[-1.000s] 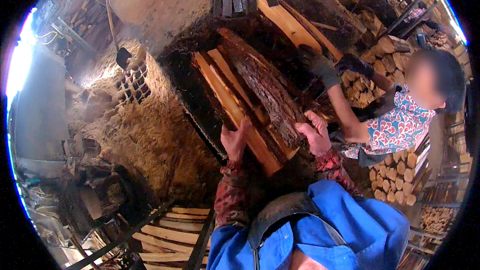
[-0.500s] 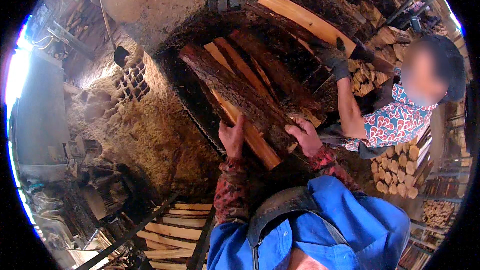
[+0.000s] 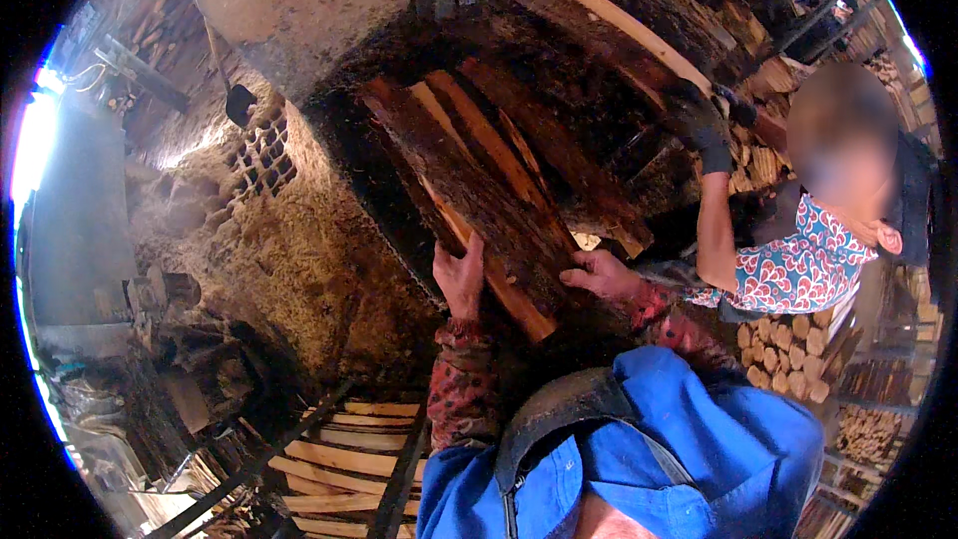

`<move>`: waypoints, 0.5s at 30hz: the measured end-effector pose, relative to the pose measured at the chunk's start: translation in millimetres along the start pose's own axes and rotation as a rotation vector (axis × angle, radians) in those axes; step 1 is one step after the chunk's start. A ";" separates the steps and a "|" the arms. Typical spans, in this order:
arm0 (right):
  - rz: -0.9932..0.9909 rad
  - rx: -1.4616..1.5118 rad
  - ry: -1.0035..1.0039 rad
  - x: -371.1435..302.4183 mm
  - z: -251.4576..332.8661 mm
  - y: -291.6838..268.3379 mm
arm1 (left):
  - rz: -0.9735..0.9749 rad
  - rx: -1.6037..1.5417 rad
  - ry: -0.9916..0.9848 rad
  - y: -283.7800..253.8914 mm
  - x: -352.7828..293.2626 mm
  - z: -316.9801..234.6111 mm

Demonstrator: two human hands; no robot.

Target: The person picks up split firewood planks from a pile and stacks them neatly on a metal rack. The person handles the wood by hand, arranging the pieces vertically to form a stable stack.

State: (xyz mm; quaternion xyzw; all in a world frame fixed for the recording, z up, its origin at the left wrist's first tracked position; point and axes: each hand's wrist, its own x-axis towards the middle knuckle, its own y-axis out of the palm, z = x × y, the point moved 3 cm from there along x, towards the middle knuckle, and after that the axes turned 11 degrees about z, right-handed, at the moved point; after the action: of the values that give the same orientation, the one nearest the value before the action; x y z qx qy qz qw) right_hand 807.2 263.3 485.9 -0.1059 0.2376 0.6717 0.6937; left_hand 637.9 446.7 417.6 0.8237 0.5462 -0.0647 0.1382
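Observation:
A long slab of wood with rough dark bark (image 3: 477, 178) lies slantwise before me, its pale cut edge toward my left. My left hand (image 3: 460, 277) is closed on that edge, thumb uppermost. On the opposite side, near the slab's close end, my right hand (image 3: 605, 277) grips the bark edge; its fingertips are partly hidden. Beyond the slab, more bark-edged pieces (image 3: 489, 135) lie side by side in a dark, dirty trough. At the right, a co-worker's dark-gloved hands (image 3: 704, 125) hold another long plank (image 3: 629, 28) with a narrow pale face showing.
A sawdust heap (image 3: 309, 269) and a metal grate (image 3: 264, 155) lie to the left. Pale slats (image 3: 344, 459) rest in a frame below left, near dark machinery (image 3: 200, 389). Stacked round logs (image 3: 783, 354) stand on the right, close to the co-worker (image 3: 798, 250).
The co-worker's plank has turned, showing a narrower pale face, and their gloved hands and head have shifted. My right hand has moved slightly left and down; my slab has barely shifted.

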 end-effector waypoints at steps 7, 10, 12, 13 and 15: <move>-0.051 0.239 -0.194 -27.3 42.2 20.2 | 0.072 0.007 0.006 0.6 -18.5 -25.2; -0.088 0.204 -0.210 -36.4 23.1 16.1 | 0.053 0.014 -0.067 5.8 -30.7 -32.8; -0.125 0.175 -0.098 -42.5 -0.6 17.8 | 0.088 0.047 -0.081 0.6 -38.6 -23.5; -0.136 0.056 -0.087 -47.5 -2.3 16.9 | 0.082 0.087 -0.058 1.7 -38.8 -17.0; -0.143 -0.179 -0.058 -53.3 -3.4 21.4 | 0.054 0.169 -0.014 0.0 -43.0 -4.7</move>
State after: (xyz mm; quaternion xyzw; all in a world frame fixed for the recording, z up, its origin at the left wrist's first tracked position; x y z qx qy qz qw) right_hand 786.4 216.4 511.7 -0.1648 0.1482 0.6417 0.7342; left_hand 620.7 410.2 433.2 0.8463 0.5153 -0.1126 0.0739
